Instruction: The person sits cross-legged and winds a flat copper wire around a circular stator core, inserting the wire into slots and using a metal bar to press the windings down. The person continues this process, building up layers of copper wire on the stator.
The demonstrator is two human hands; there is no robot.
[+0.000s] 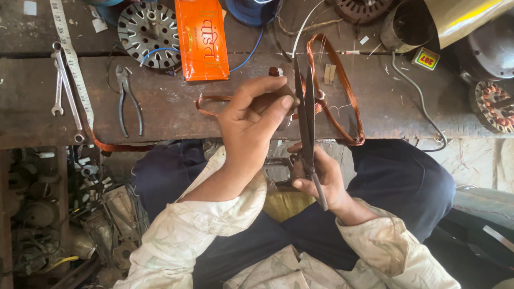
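My left hand (251,126) is closed around a brown part of a copper wire coil (345,93) at the front edge of the wooden workbench (176,115). The coil's long loop lies on the bench to the right of that hand. My right hand (321,179) holds a pair of long dark scissors (306,107) by the handles, just below the bench edge. The blades point up and away from me, almost shut, beside my left thumb and against the coil. My lap in dark trousers is below both hands.
On the bench lie pliers (128,99), two wrenches (64,88), a measuring tape (72,59), an orange packet (202,40), a perforated metal disc (149,32), a blue spool (251,10) and a metal can (401,29). A wound stator (495,104) sits far right. Scrap parts fill the floor at left (64,214).
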